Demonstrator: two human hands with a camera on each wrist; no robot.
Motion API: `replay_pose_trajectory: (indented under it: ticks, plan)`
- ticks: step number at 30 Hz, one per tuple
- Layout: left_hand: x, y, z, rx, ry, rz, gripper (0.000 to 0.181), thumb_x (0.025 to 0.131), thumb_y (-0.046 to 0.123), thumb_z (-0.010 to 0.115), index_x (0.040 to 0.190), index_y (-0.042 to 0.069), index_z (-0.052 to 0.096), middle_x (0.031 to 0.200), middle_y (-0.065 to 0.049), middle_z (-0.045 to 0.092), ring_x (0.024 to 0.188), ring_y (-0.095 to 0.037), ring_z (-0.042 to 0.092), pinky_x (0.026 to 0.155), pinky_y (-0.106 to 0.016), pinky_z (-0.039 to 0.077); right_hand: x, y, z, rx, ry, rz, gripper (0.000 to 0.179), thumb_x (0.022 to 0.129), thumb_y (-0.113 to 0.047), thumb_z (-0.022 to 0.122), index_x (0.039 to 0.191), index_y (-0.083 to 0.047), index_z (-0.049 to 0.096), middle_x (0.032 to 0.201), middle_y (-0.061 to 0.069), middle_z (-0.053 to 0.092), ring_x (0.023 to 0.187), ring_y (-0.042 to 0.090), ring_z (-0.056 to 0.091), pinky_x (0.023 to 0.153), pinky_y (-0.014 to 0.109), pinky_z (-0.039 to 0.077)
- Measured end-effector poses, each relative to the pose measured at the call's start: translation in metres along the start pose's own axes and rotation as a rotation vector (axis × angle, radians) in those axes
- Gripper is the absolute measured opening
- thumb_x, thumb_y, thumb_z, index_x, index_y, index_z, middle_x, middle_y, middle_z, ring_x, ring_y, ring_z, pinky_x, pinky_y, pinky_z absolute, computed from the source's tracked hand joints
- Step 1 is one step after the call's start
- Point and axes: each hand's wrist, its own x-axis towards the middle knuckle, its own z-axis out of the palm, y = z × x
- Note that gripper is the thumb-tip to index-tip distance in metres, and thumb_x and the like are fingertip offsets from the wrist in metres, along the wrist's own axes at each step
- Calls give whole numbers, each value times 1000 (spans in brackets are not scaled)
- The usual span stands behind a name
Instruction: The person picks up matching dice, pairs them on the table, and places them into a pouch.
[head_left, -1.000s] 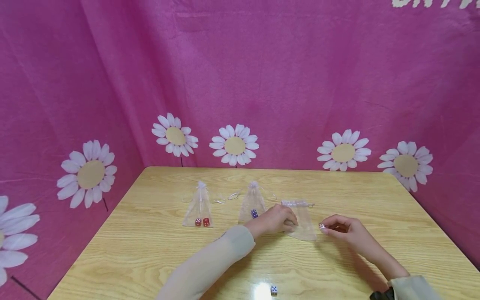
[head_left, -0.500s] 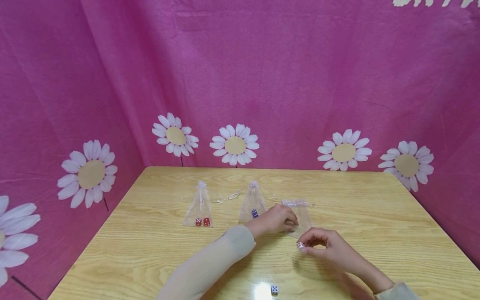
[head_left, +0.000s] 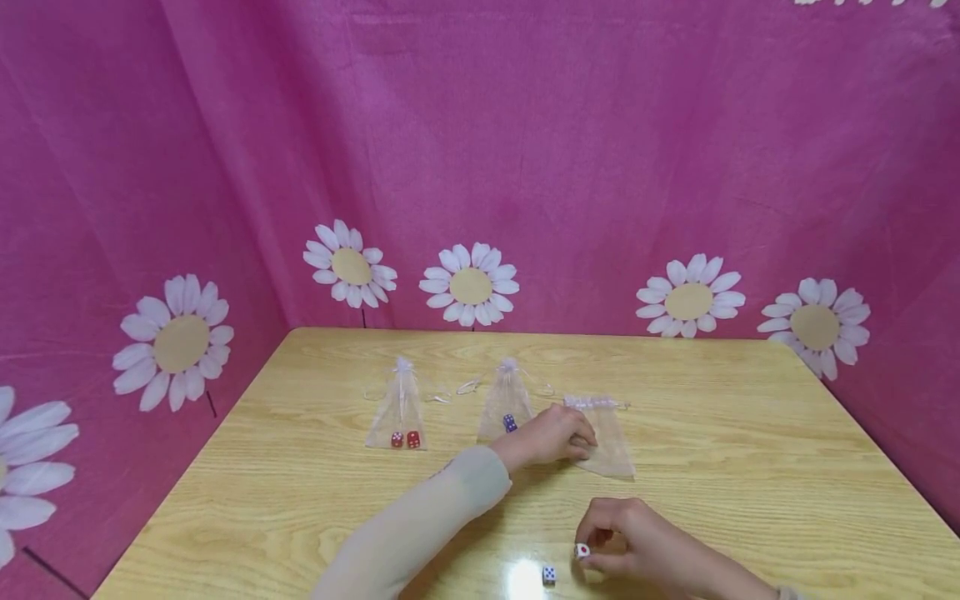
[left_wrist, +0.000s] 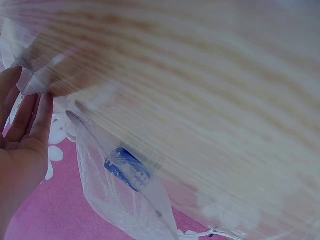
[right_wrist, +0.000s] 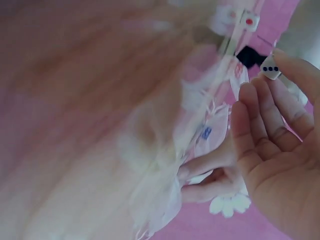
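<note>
My left hand [head_left: 553, 435] is low over the table and pinches the near-left part of a sheer white organza drawstring bag [head_left: 611, 450], which lies flat. In the left wrist view its fingers [left_wrist: 37, 122] meet the thumb at the bag's sheer fabric. Nearer the front, my right hand [head_left: 637, 542] pinches a white die [head_left: 582, 551] between thumb and fingertips; a red dot shows on it. In the right wrist view this die [right_wrist: 270, 69] turns a face with three dark dots. Just left of it, another white die [head_left: 549, 575] with blue dots sits on the table.
A tied organza bag [head_left: 390, 417] with two red dice [head_left: 405, 439] lies at the back left. Beside it is a second tied bag [head_left: 495, 408] holding blue dice [head_left: 510, 423], partly behind my left hand. A pink daisy-print cloth [head_left: 570, 167] hangs behind the wooden table [head_left: 712, 400].
My right hand has carried its die from the right of the flat bag toward the near edge, close to the die lying on the table. The left hand has stayed at the bag.
</note>
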Motion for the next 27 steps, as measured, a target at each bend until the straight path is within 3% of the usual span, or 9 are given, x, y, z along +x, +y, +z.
replay_pose_trajectory:
  ticks: [8, 18, 23, 27]
  plan:
    - [0, 2, -2, -11, -17, -17, 23, 89, 22, 72, 110, 15, 75, 114, 3, 73, 105, -7, 67, 89, -9, 48, 0, -7, 7, -73, -116, 13, 4, 94, -23, 66, 94, -24, 70, 91, -16, 63, 86, -10, 55, 70, 14, 52]
    - [0, 3, -3, 20, -19, -11, 22, 89, 23, 71, 110, 16, 76, 114, 4, 73, 106, -7, 67, 89, -9, 48, 0, -5, 10, -240, -134, -53, 9, 93, -31, 66, 91, -23, 70, 88, -16, 60, 84, -11, 50, 68, 9, 45]
    - [0, 2, -2, 12, -22, -10, 20, 89, 22, 71, 108, 17, 76, 111, 4, 73, 102, -6, 67, 85, -6, 48, 0, -7, 9, -261, -144, -37, 9, 93, -31, 66, 91, -22, 70, 89, -16, 59, 84, -11, 50, 67, 10, 46]
    - [0, 1, -1, 16, -14, 4, 17, 89, 21, 71, 105, 16, 77, 107, 4, 74, 98, -4, 68, 81, -4, 46, -1, -8, 7, -223, -160, 30, 9, 93, -32, 66, 94, -24, 69, 91, -18, 59, 84, -11, 50, 68, 12, 48]
